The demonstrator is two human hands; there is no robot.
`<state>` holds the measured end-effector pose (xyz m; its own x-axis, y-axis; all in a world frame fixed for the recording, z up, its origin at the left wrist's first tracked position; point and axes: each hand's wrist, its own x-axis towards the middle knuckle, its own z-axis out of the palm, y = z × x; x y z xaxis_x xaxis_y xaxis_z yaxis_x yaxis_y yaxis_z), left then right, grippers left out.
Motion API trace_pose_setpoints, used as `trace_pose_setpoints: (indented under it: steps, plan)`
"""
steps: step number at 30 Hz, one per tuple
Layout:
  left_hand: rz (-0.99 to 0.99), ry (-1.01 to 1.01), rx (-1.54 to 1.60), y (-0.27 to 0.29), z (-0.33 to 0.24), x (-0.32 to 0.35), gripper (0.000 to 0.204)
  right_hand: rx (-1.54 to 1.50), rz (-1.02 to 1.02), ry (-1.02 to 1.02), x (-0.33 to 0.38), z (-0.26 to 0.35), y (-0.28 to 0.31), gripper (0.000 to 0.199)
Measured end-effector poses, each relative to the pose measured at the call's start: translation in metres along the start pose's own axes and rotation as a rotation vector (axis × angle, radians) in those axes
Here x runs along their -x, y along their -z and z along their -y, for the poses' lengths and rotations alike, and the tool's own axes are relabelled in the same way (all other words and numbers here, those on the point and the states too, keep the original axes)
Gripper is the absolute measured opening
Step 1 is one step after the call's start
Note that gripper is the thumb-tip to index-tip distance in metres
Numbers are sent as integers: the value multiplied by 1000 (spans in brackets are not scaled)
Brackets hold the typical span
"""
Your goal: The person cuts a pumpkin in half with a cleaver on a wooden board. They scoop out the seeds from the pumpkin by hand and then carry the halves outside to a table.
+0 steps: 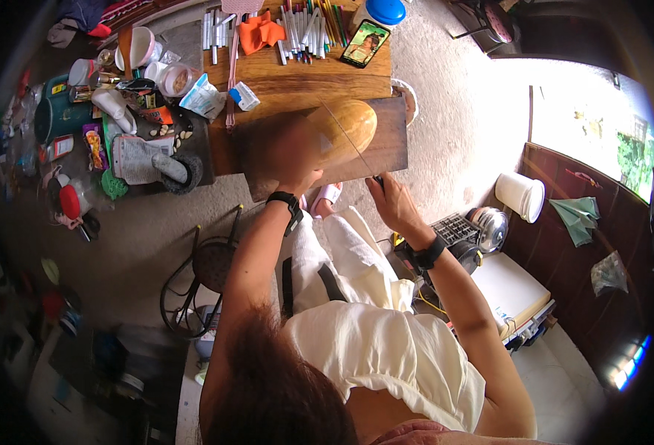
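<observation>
A large, smooth, yellow-orange oblong fruit (349, 133) lies on a dark wooden board (391, 133) at the table's near edge. Its left part is hidden by a blurred patch. The long thin blade of a knife (350, 141) runs slantwise across the fruit's right half. My right hand (396, 204) is closed round the knife's dark handle, just off the board's near edge. By the near left side of the fruit is my left hand (302, 182), partly lost in the blur, so its fingers do not show clearly. Each wrist wears a black band.
Markers (304, 33), an orange cloth (261, 33), a phone (365, 43) and a blue-lidded container (385, 11) lie at the table's far side. A stone mortar (182, 174) and cluttered jars stand left. A stool (214, 265) is below; a white bucket (520, 195) stands right.
</observation>
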<state>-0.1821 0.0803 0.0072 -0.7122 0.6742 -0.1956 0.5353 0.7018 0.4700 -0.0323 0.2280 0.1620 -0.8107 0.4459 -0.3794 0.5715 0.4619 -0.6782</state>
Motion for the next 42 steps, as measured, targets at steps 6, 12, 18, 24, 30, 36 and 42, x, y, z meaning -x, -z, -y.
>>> trace_pose_setpoints:
  steps: [6,12,18,24,30,36,42]
  plan:
    - [-24,-155,-160,4,7,-2,128,-14,28,-225,6,9,-9,40]
    - [47,-64,-117,2,-3,-4,126,-119,-12,-317,11,-4,-35,46]
    - [110,-47,-118,4,-5,-10,122,-172,-48,-287,9,-9,-42,46]
    - [159,-27,-110,4,-7,-15,121,-149,-50,-328,8,-5,-34,47]
    - [188,-35,-110,6,-11,-13,126,-193,-83,-346,9,-10,-34,48]
    - [243,-29,-53,35,-19,-11,124,-156,-28,-373,9,-10,-31,47]
    - [169,105,705,45,17,-33,78,-146,-34,-403,19,-8,-30,44]
